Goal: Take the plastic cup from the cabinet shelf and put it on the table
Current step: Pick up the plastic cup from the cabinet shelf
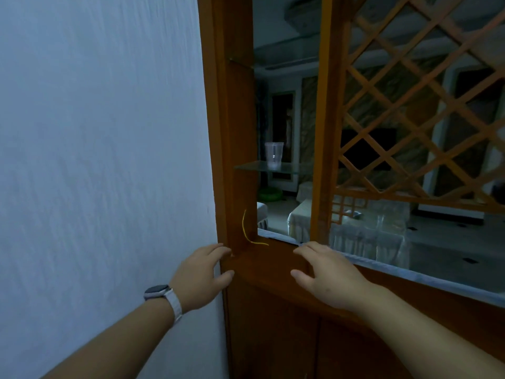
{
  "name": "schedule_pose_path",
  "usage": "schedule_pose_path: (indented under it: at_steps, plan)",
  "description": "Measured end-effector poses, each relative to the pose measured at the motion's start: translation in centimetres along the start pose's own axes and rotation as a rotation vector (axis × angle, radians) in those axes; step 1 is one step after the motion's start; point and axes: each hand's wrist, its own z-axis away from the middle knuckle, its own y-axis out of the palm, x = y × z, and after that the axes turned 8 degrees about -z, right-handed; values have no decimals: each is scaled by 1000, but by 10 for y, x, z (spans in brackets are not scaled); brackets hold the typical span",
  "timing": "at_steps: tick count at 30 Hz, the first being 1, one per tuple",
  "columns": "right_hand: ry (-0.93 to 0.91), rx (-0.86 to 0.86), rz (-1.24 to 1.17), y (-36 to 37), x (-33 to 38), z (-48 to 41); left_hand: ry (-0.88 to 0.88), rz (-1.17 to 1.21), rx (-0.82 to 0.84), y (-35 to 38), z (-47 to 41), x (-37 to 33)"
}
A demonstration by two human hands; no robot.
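Fingers loosely spread and holding nothing, the left hand (203, 274) and right hand (325, 274) hover low in the centre of the frame, in front of the wooden cabinet ledge (273, 265). Whether the fingertips touch the wood cannot be told. The plastic cup (273, 155) stands upright on a glass shelf (289, 167) at the middle of the frame, well above both hands, in the open bay between the cabinet's left post (232, 132) and a lattice panel (410, 105). It sits near the shelf's front edge, seemingly within easy reach from this side. Both forearms rise from the bottom corners, palms down, the left wrist wearing a watch (161, 294). The poised hands suggest the reach has not yet begun. No table is visible; a pale wall (95, 160) fills the left of the frame.
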Motion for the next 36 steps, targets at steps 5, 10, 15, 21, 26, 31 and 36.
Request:
schedule_pose_path:
  at_steps: [5,10,15,21,26,31,36]
  plan:
    - [16,-72,-95,-20,-17,-37,22,2,-35,-4,-59,2]
    - [24,-117,-148,-38,-23,-79,44,31,-89,-16,-124,5]
    - [12,-176,-165,-53,-21,-130,71,99,-122,-12,-183,19]
    - [22,-265,-279,-65,-14,-204,59,259,-157,-3,-254,40]
    - [82,-317,-396,-66,-11,-261,101,411,-133,6,-313,53]
    - [203,-441,-621,-72,-12,-310,65,710,-95,14,-362,53]
    - [282,-433,-883,-71,-24,-342,18,856,-52,21,-392,51]
